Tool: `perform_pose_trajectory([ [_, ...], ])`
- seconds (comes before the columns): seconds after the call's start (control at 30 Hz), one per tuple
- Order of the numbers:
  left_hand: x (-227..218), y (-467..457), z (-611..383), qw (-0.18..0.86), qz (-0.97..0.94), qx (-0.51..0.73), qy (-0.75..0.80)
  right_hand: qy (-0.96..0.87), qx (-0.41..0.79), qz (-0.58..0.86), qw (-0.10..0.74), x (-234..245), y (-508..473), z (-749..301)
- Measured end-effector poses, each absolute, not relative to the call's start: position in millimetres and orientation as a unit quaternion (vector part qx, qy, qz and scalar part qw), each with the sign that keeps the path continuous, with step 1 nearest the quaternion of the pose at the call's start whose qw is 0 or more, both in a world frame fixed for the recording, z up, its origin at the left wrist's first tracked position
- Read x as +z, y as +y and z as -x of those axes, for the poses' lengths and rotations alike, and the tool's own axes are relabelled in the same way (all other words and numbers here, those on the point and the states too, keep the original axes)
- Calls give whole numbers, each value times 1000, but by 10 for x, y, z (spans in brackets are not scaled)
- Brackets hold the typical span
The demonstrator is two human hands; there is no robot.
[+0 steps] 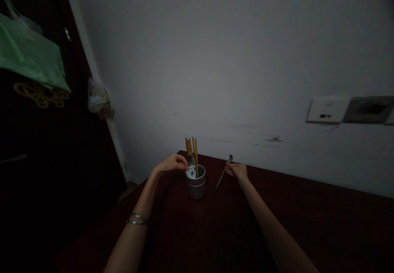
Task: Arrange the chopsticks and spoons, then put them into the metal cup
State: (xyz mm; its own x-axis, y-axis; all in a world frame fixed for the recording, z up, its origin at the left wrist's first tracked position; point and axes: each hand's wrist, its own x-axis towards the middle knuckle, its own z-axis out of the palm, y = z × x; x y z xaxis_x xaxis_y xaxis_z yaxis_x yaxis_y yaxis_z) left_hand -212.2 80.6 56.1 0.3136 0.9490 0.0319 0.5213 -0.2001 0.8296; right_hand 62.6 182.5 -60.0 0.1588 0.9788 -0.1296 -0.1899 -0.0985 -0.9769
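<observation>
A small ceramic utensil pot stands on the dark red table near its far edge. Several wooden chopsticks and a white spoon with blue marks stick out of it. My left hand is at the pot's rim, its fingers pinched on the white spoon. My right hand is just right of the pot, closed on a long metal spoon that slants with its bowl up.
A white wall rises right behind the table, with a socket plate and a grey panel at the right. A dark cabinet with a green bag stands at the left. A small bag hangs beside it.
</observation>
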Motion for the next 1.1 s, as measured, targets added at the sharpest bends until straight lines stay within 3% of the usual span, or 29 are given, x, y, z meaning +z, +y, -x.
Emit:
perform_pose_trajectory([
  [0.37, 537, 840, 2112, 375, -734, 280, 493, -445, 526, 600, 406, -706, 1848, -619],
  [0.73, 516, 873, 2086, 327, -753, 285, 494, -589, 374, 655, 292, -519, 1732, -585],
  [0.93, 530, 862, 2063, 300, -749, 291, 514, -638, 298, 650, 286, -396, 1697, -548],
  [1.1, 532, 845, 2040, 284, -759, 286, 511, -692, 427, 485, 323, -1, 1491, -326],
])
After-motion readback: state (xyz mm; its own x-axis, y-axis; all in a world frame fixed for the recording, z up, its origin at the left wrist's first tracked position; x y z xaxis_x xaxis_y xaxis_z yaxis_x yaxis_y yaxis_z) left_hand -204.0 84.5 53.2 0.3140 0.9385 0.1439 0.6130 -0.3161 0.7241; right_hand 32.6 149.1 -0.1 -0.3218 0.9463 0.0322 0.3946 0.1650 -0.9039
